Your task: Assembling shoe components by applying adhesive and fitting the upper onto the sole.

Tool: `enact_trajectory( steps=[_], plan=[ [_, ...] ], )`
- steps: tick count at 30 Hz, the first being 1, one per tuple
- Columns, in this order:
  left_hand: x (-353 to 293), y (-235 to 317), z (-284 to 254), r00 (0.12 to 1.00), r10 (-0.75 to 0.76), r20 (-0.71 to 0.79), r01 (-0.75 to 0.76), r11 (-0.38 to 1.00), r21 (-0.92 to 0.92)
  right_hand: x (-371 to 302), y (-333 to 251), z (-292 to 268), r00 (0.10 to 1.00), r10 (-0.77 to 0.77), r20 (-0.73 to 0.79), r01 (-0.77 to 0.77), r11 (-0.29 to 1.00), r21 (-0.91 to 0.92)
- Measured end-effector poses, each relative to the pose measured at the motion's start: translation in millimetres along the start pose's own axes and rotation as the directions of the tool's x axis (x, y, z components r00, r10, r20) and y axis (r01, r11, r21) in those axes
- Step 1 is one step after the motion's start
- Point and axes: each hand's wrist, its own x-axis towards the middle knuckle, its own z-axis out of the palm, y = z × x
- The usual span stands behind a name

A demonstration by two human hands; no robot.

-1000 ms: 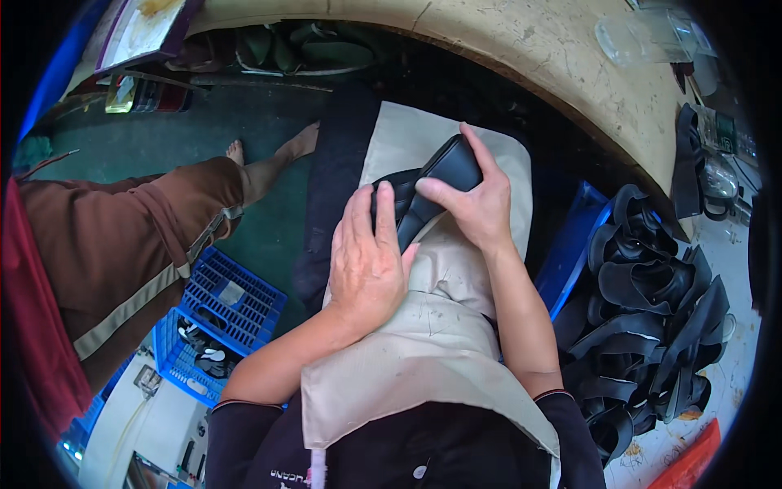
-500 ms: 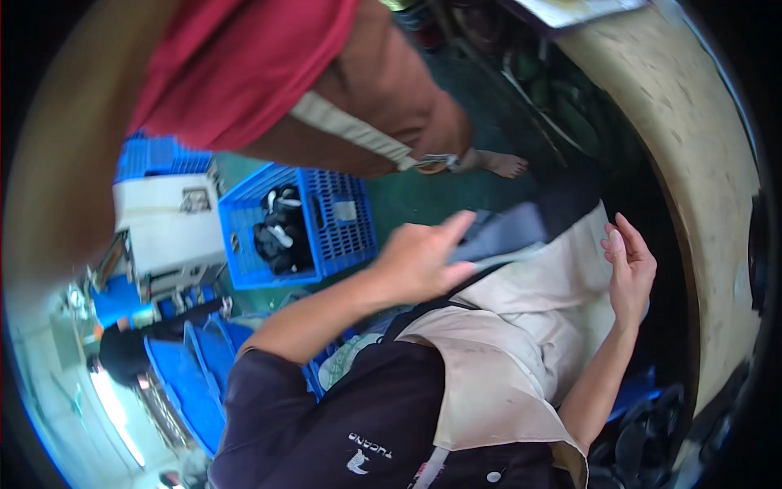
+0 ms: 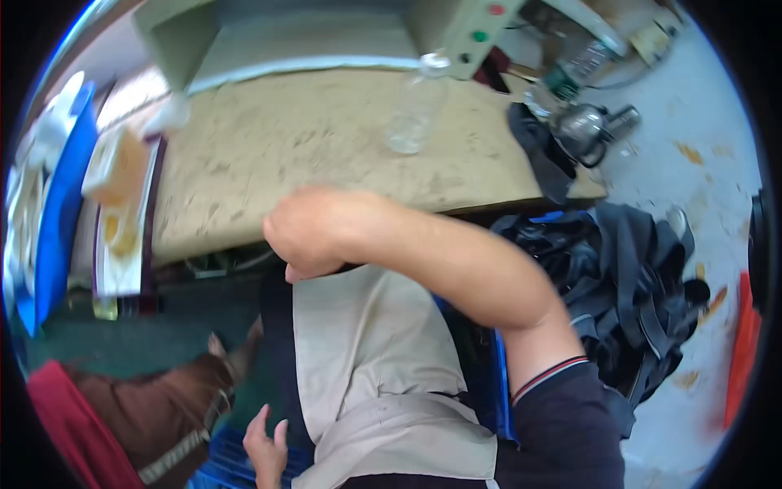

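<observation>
My right hand (image 3: 314,231) reaches across in front of me at the near edge of the beige worktable (image 3: 269,147), its forearm coming from the right. That hand is bent and blurred, with its fingers mostly turned from sight, so whether it holds anything is unclear. Low on the left, my left hand (image 3: 267,447) is raised beside my apron (image 3: 375,326), thumb and finger apart, with nothing visible in it. A clear plastic bottle (image 3: 415,110) stands on the worktable beyond my right hand.
A beige machine (image 3: 456,37) with buttons stands behind the table. On the left are a blue crate (image 3: 61,204) and a tray (image 3: 122,269) bearing a yellowish block. Dark straps (image 3: 627,277) are heaped at right below a metal tool (image 3: 582,130). A person's brown trousers (image 3: 155,399) show lower left.
My view has swung right to the worktable. The flat dark-grey piece that was in my left hand no longer shows there. My right hand has come across in front of me.
</observation>
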Motion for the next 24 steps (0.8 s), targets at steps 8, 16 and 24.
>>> enact_trajectory(
  steps=[8,16,24],
  plan=[
    [5,125,-98,0.887,0.448,-0.111,-0.461,0.863,-0.207,-234,106,-156,0.667,0.672,0.321,-0.492,0.722,-0.487],
    [-9,122,-369,0.679,0.723,-0.125,-0.709,0.602,-0.367,-342,-2,-198,0.506,0.861,0.052,-0.784,0.485,-0.387],
    [61,220,-348,0.793,0.607,-0.047,-0.27,0.281,-0.921,-331,-160,-410,0.7,0.701,0.139,-0.692,0.617,0.374]
  ],
)
